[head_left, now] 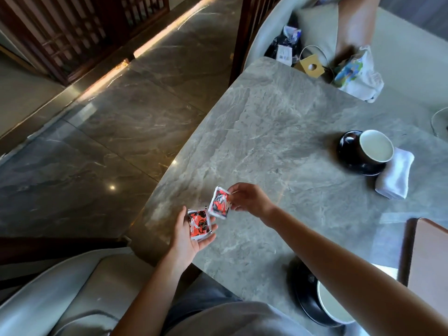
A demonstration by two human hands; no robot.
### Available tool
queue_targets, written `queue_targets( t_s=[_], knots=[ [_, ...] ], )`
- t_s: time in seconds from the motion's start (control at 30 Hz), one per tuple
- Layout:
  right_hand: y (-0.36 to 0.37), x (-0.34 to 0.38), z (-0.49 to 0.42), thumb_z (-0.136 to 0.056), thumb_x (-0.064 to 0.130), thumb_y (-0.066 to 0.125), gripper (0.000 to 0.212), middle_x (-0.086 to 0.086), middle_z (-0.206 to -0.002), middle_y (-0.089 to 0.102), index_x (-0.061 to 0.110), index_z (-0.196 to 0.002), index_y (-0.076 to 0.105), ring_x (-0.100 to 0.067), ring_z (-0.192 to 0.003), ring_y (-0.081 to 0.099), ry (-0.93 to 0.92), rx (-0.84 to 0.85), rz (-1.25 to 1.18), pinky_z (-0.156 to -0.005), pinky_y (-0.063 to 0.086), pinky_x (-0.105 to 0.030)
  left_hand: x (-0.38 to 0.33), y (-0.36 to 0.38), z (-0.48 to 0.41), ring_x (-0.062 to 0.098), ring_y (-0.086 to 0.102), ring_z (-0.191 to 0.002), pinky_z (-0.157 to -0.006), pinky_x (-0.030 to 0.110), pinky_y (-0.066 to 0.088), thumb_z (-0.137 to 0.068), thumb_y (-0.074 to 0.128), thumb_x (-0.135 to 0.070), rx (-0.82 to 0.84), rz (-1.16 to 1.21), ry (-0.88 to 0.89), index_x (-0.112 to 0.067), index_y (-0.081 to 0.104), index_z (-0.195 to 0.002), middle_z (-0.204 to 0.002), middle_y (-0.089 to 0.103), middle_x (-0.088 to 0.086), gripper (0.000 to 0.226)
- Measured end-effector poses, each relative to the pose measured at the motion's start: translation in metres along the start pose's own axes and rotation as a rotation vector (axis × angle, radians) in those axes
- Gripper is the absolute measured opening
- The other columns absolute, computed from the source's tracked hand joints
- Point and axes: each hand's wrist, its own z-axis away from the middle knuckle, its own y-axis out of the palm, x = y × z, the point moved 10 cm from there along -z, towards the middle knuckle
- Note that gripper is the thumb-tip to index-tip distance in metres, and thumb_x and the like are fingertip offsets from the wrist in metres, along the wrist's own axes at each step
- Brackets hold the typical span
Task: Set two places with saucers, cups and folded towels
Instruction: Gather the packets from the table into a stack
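Head view: packet (200, 225) on left hand (188, 238), second packet (219, 202) in right hand (248, 199).

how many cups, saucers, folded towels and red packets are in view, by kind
cups: 2
saucers: 2
folded towels: 1 in plain view
red packets: 2
total: 7
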Motion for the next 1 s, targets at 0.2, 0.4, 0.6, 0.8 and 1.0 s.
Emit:
queue_targets(
  t_s=[0.2, 0.4, 0.6, 0.8, 1.0],
  knots=[
    [0.009, 0.013, 0.026, -0.082, -0.004, 0.061, 0.011, -0.011, -0.073, 0.069, 0.003, -0.088, 0.066, -0.016, -0.061, 0.063, -0.119, 0.010, 0.360, -0.067, 0.054, -0.033, 0.021, 0.036, -0.004, 0.030, 0.066, -0.077, -0.067, 0.037, 0.055, -0.088, 0.037, -0.060, 0.051, -0.130, -0.045, -0.007, 0.066, -0.100, -0.090, 0.071, 0.017, 0.061],
    [-0.019, 0.023, 0.057, -0.081, 0.015, 0.068, 0.023, -0.001, -0.096, 0.063, 0.017, -0.104, 0.066, -0.013, -0.081, 0.058, -0.194, -0.185, 0.627, -0.075, 0.050, -0.029, 0.039, 0.061, -0.004, 0.023, 0.072, -0.070, -0.057, 0.030, 0.059, -0.090, 0.053, -0.015, 0.140, -0.259, -0.021, -0.005, 0.062, -0.094, -0.085, 0.070, 0.014, 0.014],
    [-0.009, -0.004, 0.087, -0.067, 0.049, 0.078, 0.110, 0.001, -0.152, 0.031, 0.026, -0.149, 0.008, -0.019, -0.139, 0.026, -0.151, 0.016, 0.869, -0.113, 0.029, -0.041, 0.052, 0.081, 0.002, 0.016, 0.071, -0.069, -0.054, 0.027, 0.056, -0.089, 0.052, -0.009, 0.168, -0.449, 0.028, -0.014, 0.064, -0.095, -0.075, 0.075, 0.003, 0.015],
    [-0.015, -0.008, 0.105, -0.078, 0.040, 0.068, 0.092, -0.003, -0.139, 0.047, 0.025, -0.148, 0.010, -0.022, -0.128, 0.042, -0.269, -0.128, 1.030, -0.099, 0.041, -0.039, 0.073, 0.109, 0.009, 0.016, 0.071, -0.079, -0.069, 0.033, 0.057, -0.087, 0.054, -0.021, 0.214, -0.606, 0.029, -0.027, 0.069, -0.090, -0.084, 0.074, 0.000, 0.016],
    [-0.041, -0.015, 0.132, -0.079, 0.033, 0.068, 0.085, 0.000, -0.137, 0.049, 0.025, -0.147, 0.017, -0.020, -0.127, 0.043, -0.306, -0.241, 0.981, -0.096, 0.042, -0.036, 0.098, 0.136, 0.013, 0.009, 0.070, -0.070, -0.061, 0.028, 0.056, -0.087, 0.053, -0.020, 0.258, -0.668, -0.004, -0.022, 0.067, -0.095, -0.079, 0.073, -0.001, 0.017]
  ],
)
